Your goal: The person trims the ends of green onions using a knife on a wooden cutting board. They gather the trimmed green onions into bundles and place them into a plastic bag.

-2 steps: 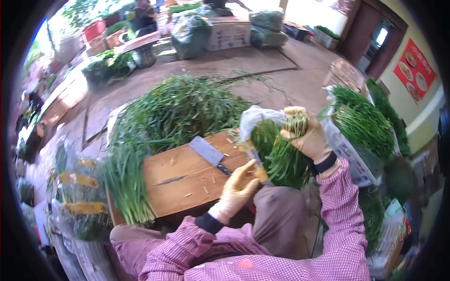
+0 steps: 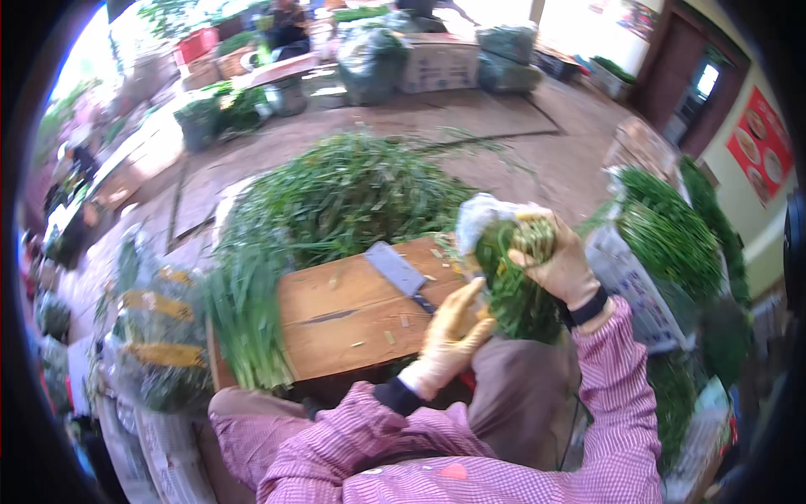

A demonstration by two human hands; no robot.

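Observation:
My right hand [image 2: 561,262], in a pale glove, grips a bunch of green leafy stems [image 2: 531,304]. Their cut ends point up out of my fist, and the leaves hang downward. A clear plastic bag [image 2: 487,217] surrounds part of the bunch. Just left of the bag is my gloved left hand [image 2: 452,340], thumb and fingers apart, its fingertips at the bag's side. A cleaver [image 2: 396,269] lies on the wooden board [image 2: 336,290], its dark handle close to my left hand. More long green stems [image 2: 248,319] lie across the board's left end.
Beyond the board rises a heap of loose greens [image 2: 344,193]. Filled bags with yellow bands [image 2: 164,328] stand at the left. On the right, a white crate [image 2: 634,286] holds bundled green stems [image 2: 672,223]. Large stuffed bags [image 2: 372,67] and a box [image 2: 438,65] stand farther back.
The whole scene has shifted right in the picture as my head turned slightly left. Both hands keep nearly the same pose, the right one still holding the bunch.

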